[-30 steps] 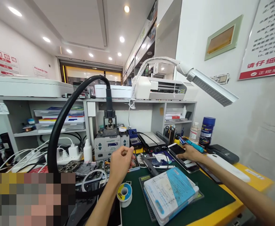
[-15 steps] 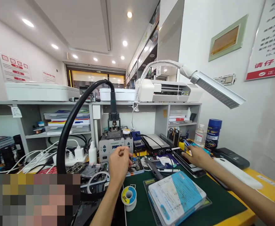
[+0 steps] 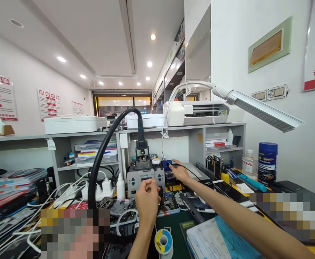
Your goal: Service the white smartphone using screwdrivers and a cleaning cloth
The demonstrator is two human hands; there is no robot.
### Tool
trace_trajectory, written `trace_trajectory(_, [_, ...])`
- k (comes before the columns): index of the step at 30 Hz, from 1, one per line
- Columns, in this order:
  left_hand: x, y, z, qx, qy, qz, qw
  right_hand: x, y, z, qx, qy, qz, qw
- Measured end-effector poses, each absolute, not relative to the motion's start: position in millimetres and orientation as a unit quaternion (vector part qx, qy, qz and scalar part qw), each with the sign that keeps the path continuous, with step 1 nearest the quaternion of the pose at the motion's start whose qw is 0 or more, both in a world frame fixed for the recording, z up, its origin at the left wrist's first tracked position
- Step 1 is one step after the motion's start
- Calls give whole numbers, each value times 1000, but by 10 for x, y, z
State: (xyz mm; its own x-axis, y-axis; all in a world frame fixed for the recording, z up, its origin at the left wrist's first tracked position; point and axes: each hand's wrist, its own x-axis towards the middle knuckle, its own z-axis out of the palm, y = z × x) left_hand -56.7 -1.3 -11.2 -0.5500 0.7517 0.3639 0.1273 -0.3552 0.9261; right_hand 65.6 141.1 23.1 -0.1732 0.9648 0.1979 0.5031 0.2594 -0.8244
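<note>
My right hand (image 3: 180,172) reaches to the blue soldering iron stand (image 3: 167,166) at the back of the bench. Its fingers close about the rear end of the soldering iron there, where a black cable (image 3: 191,170) leads away to the right; the handle is mostly hidden. My left hand (image 3: 147,198) is raised before the grey hot air station (image 3: 139,178), fingertips pinched together. Whatever it may hold is hidden. Below and right of it stands a solder wire spool (image 3: 163,241) with a yellow and blue label. Opened phone parts (image 3: 169,205) lie behind that spool.
A thick black hose (image 3: 99,162) arches up at left. Front right lies a blue and white box (image 3: 213,237), with a phone (image 3: 231,190) beyond it. A blue-capped can (image 3: 267,163) and a clear bottle (image 3: 249,165) stand right. Overhead hangs a lamp (image 3: 266,109).
My right hand has left the phone and tools at right and moved left to the soldering iron stand. My left hand stays pinched. The view has turned left and tilted slightly up.
</note>
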Motion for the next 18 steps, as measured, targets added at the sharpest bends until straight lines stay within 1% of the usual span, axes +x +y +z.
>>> trace_trajectory(6, [-545,-8,-107,418,513,716,224,802,1551,408,-489,-664,338,453])
trace_trajectory(12, [-545,-48,-73,405,512,723,224,1607,1249,481,-432,-575,424,551])
trace_trajectory(14, [-539,-74,-59,407,510,724,225,1841,1091,439,-398,-551,477,558])
trace_trajectory(18, [-532,-102,-25,419,507,711,248,1988,832,294,-339,-517,597,511])
